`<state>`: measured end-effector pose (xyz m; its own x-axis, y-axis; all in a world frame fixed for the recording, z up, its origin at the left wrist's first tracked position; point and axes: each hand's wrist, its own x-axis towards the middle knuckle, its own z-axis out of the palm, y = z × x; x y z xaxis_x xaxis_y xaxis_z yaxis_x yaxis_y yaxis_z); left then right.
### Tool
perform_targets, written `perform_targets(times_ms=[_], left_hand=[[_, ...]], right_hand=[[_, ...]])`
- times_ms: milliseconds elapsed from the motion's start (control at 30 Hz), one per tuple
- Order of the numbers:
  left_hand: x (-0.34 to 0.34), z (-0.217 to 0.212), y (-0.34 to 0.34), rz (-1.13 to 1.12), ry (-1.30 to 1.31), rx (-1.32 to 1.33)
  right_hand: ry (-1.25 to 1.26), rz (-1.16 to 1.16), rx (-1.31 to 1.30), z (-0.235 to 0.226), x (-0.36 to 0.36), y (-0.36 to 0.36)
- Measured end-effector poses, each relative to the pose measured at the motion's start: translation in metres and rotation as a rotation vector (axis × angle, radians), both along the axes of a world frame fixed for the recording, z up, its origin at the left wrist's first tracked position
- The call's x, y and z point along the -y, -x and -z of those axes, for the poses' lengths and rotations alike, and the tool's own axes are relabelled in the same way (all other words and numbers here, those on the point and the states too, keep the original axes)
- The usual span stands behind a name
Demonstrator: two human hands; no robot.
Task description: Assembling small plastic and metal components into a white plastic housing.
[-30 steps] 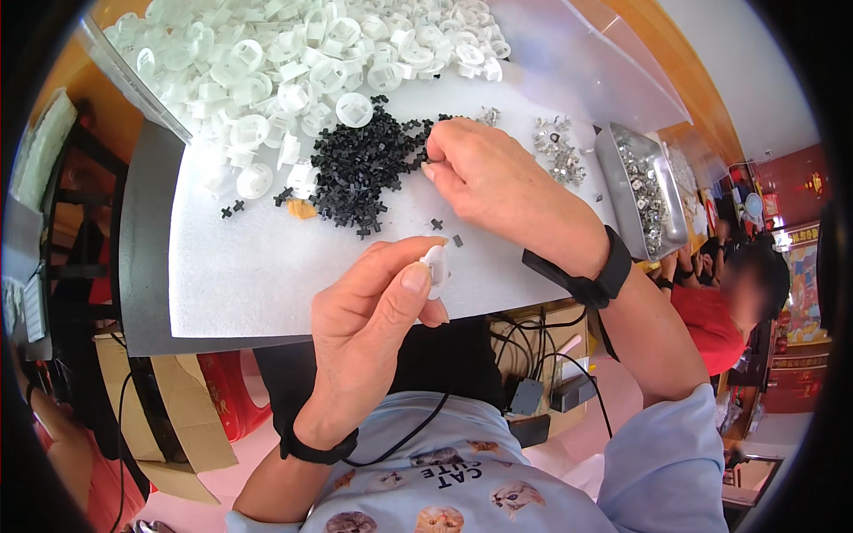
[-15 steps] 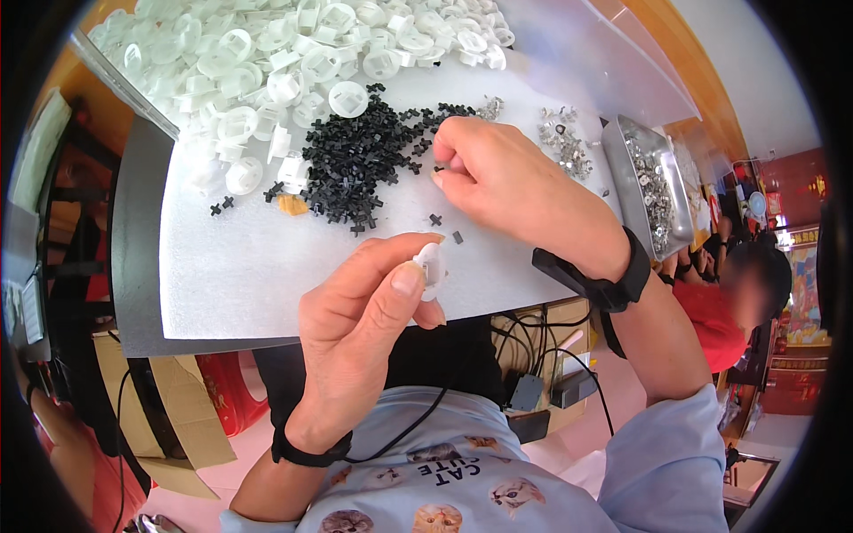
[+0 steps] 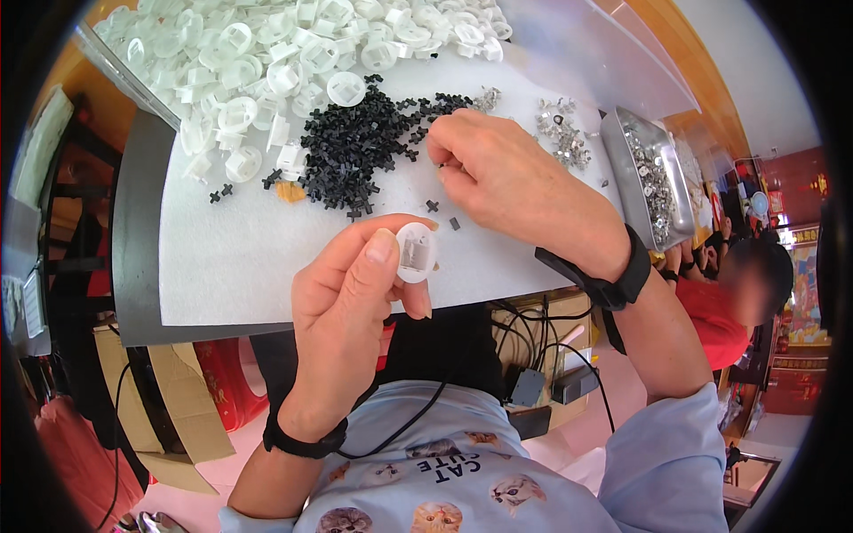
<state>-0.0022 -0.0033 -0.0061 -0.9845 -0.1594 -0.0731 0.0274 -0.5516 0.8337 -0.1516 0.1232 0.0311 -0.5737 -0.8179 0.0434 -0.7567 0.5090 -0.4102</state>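
Observation:
My left hand pinches a white round plastic piece between thumb and fingers above the table's near edge. The flat disc face with a rectangular opening in its middle is turned up toward me. My right hand is curled, thumb and fingertips together, over the white mat at the right side of a heap of small black cross-shaped parts. A dark speck shows at its fingertips, too small to make out. Two loose black parts lie on the mat between my hands.
A large pile of white plastic pieces covers the far left. Small metal parts lie scattered beyond my right hand, beside a metal tray of more. Cables hang below the table. A person in red sits at right.
My left hand has turned the white plastic piece from nearly edge-on to face-up and shifted slightly left and away from me. My right hand has barely moved, still curled.

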Motion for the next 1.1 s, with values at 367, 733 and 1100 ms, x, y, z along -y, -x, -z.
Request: perform_targets(times_ms=[367, 733, 1100], left_hand=[[0.002, -0.008, 0.002, 0.03, -0.085, 0.052], [-0.002, -0.013, 0.001, -0.008, -0.063, 0.104], [0.003, -0.013, 0.002, 0.022, -0.145, 0.139]], right_hand=[[-0.006, -0.056, -0.212, 0.005, -0.006, -0.006], [0.238, 0.045, 0.094, -0.009, -0.009, -0.017], [0.534, -0.192, 0.369, -0.01, -0.002, -0.043]])
